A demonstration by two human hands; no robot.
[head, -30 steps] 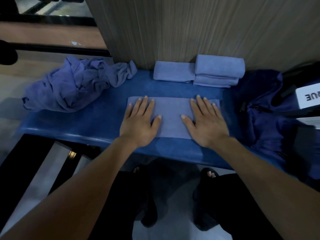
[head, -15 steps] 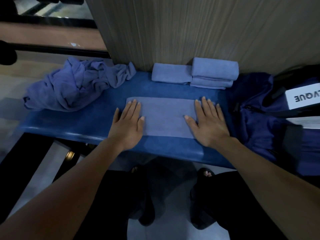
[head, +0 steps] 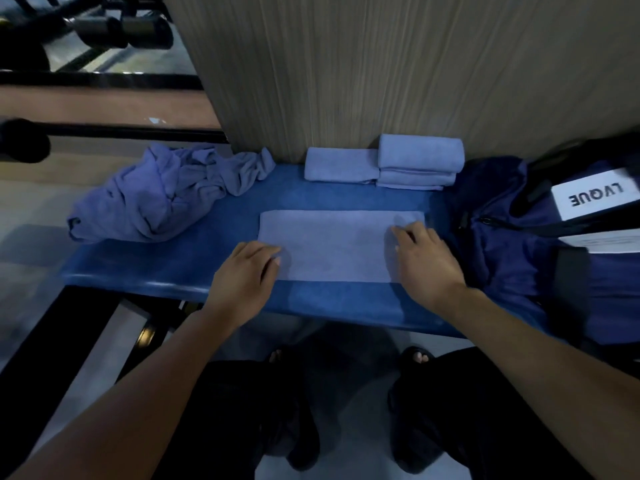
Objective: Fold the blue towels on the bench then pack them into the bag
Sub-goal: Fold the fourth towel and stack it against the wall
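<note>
Flat rectangular towel (head: 332,245), soft nap, between both hands on padded blue bench (head: 166,268). Left hand (head: 244,277) curled, fingers at left edge; right hand (head: 424,258) pinching right end. Beyond fingers: folded stack (head: 419,161), crumpled pile (head: 162,195). Right of right hand: navy fabric bag (head: 502,244).

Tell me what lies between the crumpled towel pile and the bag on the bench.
Head view: the flat half-folded towel under both hands, and behind it the folded towels against the wall.

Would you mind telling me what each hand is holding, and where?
Both hands curl at the flat towel: left hand at its left end, right hand at its right.
</note>
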